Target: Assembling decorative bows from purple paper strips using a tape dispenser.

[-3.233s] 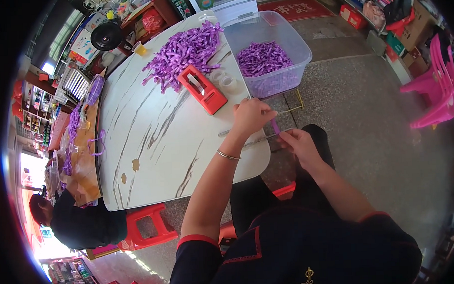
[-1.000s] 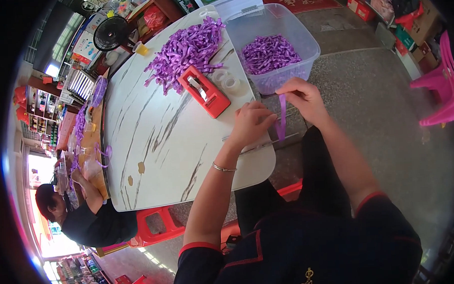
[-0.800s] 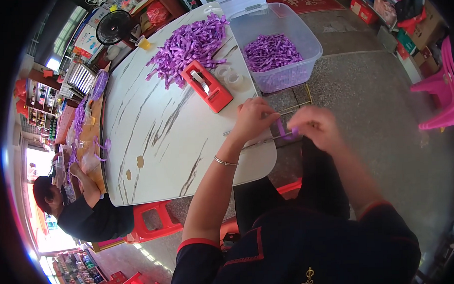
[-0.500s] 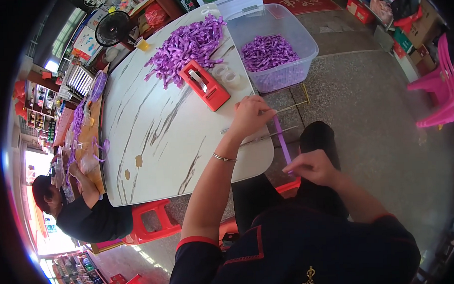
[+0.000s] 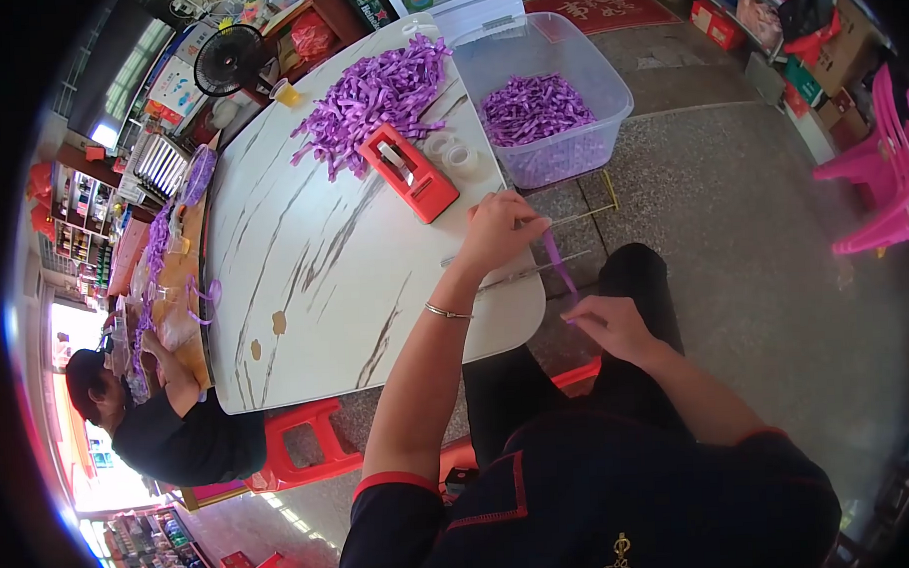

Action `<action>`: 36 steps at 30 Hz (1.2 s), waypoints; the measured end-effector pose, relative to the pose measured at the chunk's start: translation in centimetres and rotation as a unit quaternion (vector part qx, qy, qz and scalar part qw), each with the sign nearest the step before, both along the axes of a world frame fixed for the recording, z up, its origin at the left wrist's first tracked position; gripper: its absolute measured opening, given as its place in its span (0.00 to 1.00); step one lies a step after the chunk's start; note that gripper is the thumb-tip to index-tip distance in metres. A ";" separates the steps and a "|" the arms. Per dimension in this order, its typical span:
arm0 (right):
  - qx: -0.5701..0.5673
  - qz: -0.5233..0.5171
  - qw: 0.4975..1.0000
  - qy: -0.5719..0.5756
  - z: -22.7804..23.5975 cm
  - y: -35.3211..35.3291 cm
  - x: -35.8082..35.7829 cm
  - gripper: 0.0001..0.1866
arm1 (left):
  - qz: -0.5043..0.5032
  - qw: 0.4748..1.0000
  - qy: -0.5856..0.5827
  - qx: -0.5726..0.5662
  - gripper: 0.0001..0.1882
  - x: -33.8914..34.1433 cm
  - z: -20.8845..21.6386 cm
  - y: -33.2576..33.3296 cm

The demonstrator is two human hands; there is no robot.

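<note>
A purple ribbon strip (image 5: pixel 557 258) stretches between my two hands, just off the table's right edge. My left hand (image 5: pixel 503 230) pinches its upper end above the table corner. Lower down, my right hand (image 5: pixel 618 328) grips the other end between thumb and fingertips, over my lap. On the white marbled table (image 5: pixel 314 269) lies a red tape dispenser (image 5: pixel 409 172), forward and left of my left hand. Rolls of clear tape (image 5: pixel 460 159) sit beside it. Behind them spreads a heap of purple ribbon pieces (image 5: pixel 383 96).
A clear plastic bin (image 5: pixel 560 165) holding more purple ribbon pieces stands right of the table. A yellow cup (image 5: pixel 285 93) and a black fan (image 5: pixel 228 60) are at the far left. Another person (image 5: pixel 169 414) works at left; pink chairs (image 5: pixel 881 169) stand at right.
My right hand has risen slightly, and the ribbon between my hands looks shorter and a little twisted. My left hand has barely shifted.
</note>
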State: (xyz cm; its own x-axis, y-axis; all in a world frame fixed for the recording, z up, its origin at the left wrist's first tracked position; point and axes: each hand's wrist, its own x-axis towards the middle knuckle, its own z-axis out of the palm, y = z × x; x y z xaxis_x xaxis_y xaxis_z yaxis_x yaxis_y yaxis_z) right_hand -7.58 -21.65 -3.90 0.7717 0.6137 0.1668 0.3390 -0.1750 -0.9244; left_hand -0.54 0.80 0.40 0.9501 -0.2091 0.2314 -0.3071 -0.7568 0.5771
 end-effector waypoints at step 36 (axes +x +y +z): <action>-0.034 0.063 0.941 -0.330 2.5 -2.8 -2.8 0.11 | 0.030 0.996 0.085 -0.013 0.08 0.2 -0.3 0.0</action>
